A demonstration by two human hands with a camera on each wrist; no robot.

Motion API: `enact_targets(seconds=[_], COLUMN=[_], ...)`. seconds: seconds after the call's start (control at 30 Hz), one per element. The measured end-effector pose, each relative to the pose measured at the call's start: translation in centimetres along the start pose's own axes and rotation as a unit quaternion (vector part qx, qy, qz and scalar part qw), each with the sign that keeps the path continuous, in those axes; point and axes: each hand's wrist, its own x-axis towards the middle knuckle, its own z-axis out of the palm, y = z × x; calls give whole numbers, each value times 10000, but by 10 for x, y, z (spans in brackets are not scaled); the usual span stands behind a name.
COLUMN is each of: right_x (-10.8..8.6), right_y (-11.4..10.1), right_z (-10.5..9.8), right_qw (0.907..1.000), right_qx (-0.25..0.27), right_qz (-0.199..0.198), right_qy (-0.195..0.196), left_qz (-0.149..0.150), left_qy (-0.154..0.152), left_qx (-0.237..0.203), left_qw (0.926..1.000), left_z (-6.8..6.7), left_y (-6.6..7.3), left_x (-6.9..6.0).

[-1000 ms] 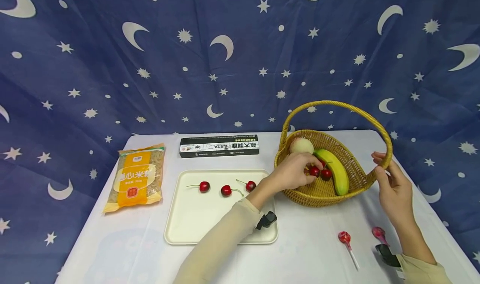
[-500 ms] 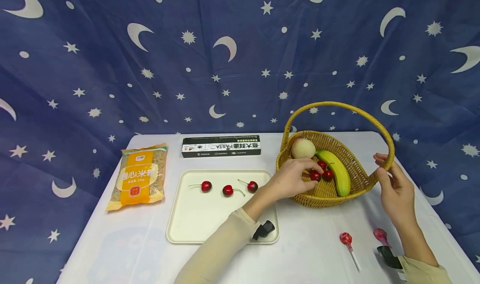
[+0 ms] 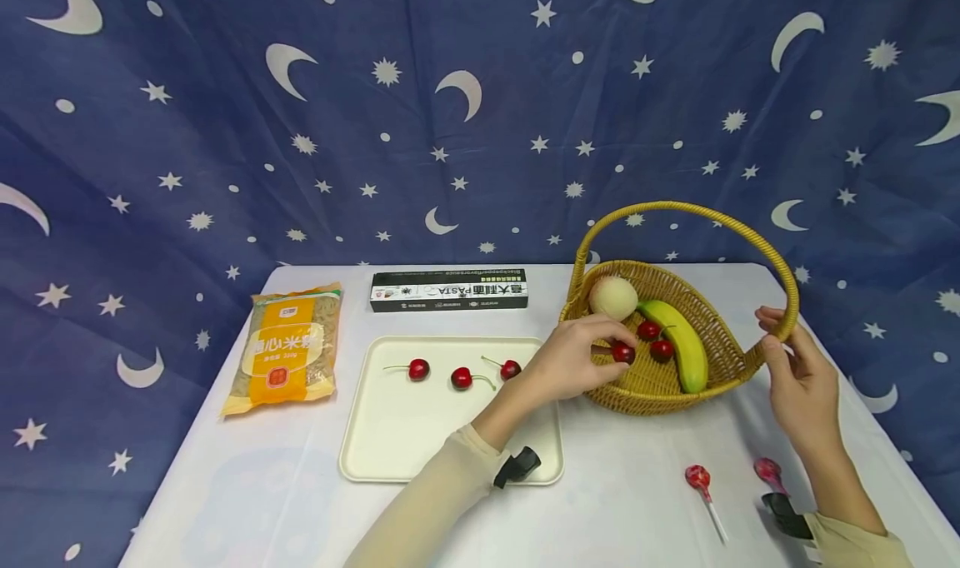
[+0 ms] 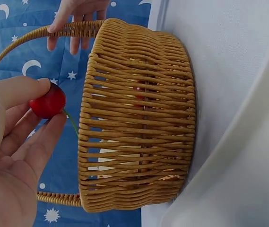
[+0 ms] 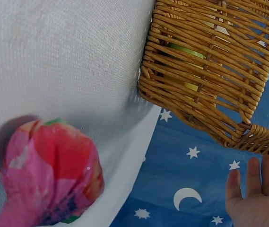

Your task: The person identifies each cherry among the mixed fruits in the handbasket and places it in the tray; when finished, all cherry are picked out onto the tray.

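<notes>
A red cherry point(image 3: 622, 352) is pinched between the thumb and fingers of my left hand point(image 3: 577, 356), at the near left rim of the wicker basket point(image 3: 718, 335). Its green stem shows in the left wrist view, where the cherry point(image 4: 48, 103) is outside the wickerwork. Inside the basket lie two more cherries point(image 3: 662, 351), a banana point(image 3: 678, 343) and a pale round fruit point(image 3: 613, 298). My right hand point(image 3: 806, 393) holds the right foot of the basket's arched handle point(image 3: 693, 209), thumb on one side and fingers on the other. The right wrist view hides the thumb.
A cream tray point(image 3: 420, 460) with three stemmed cherries point(image 3: 462, 378) is left of the basket. Behind it lies a black pasta box point(image 3: 450, 291); farther left, a yellow food bag point(image 3: 288, 347). Two lollipops point(image 3: 697, 477) lie near my right forearm. A star-patterned curtain point(image 3: 450, 118) hangs behind.
My left hand has drawn back slightly toward the left with the cherry, away from the two other cherries in the basket. My right hand stays at the handle. The head view has shifted slightly.
</notes>
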Motion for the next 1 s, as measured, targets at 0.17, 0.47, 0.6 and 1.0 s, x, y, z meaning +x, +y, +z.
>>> enact_targets(seconds=[0.17, 0.47, 0.6, 1.0], right_x=[0, 0, 1, -1], right_y=[0, 0, 0, -1], right_z=[-1, -1, 0, 0], right_qw=[10000, 10000, 10000, 10000], right_qx=[-12, 64, 57, -40], right_qz=[34, -32, -14, 55], right_qy=[-17, 17, 11, 18], left_qz=[163, 322, 279, 144], left_qy=[170, 574, 733, 1262], left_qx=[-66, -380, -523, -973], left_qw=[9997, 9971, 9955, 9871], left_z=[-4, -19, -26, -49], left_y=[3, 1, -4, -10], left_x=[-5, -23, -35, -69])
